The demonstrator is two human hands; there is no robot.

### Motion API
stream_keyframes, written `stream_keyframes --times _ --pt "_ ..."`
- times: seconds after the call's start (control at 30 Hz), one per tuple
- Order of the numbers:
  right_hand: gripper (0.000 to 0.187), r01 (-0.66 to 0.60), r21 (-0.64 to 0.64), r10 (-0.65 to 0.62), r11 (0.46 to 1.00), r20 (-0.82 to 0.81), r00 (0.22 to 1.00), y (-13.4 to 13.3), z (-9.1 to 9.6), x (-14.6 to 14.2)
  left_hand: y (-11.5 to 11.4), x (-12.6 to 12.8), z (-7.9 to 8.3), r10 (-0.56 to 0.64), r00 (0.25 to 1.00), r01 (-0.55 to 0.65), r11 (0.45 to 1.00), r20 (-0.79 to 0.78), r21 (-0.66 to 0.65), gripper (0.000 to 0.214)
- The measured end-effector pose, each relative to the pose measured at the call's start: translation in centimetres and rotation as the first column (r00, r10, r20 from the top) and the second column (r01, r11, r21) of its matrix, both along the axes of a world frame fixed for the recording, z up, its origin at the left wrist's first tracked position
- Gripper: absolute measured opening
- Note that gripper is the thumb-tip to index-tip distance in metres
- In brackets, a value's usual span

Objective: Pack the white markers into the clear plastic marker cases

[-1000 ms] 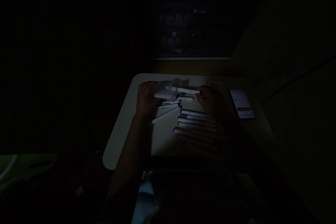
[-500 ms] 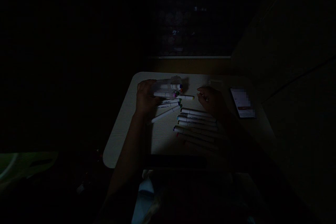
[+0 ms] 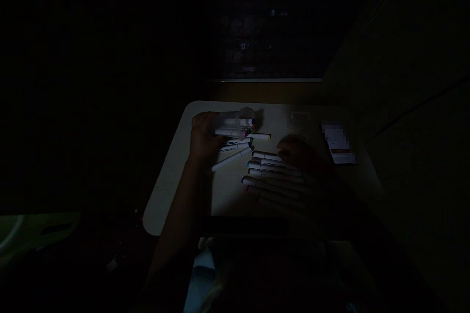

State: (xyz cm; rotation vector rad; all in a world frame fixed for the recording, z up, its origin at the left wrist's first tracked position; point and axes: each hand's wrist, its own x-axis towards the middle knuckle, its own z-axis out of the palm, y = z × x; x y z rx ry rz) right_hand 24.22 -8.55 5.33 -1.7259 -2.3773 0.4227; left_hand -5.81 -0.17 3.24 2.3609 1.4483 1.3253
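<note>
My left hand [image 3: 203,137] is wrapped round a clear plastic container [image 3: 240,116] tipped on its side, its mouth facing right. Inside lie several white markers, among them one with a purple end [image 3: 252,122] and one with a pink end [image 3: 244,133]. Just outside the mouth is a marker with a yellow end [image 3: 261,136]. Below the container, several green- and blue-ended markers [image 3: 231,158] rest on the table. My right hand [image 3: 297,152] is over the right end of the topmost marker [image 3: 265,155] in a row of several; deep shadow obscures its fingers' grip.
The pale table [image 3: 172,181] has rounded corners. On its right side lies a phone with a lit screen [image 3: 336,144]. A clear plastic piece [image 3: 299,116] sits near the far edge. The surroundings are very dark.
My right hand has moved down and slightly right, from beside the yellow-ended marker to the topmost marker of the row. My left hand and the container have hardly moved.
</note>
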Motion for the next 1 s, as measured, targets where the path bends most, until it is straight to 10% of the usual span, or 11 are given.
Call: stream_keyframes --times 1.0 --pt "0.021 0.051 -0.106 -0.044 0.993 0.062 0.997 -0.5 0.7 3.8 0.1 -0.1 0.2 -0.012 1.0 0.011 1.0 -0.021 -0.019 0.054"
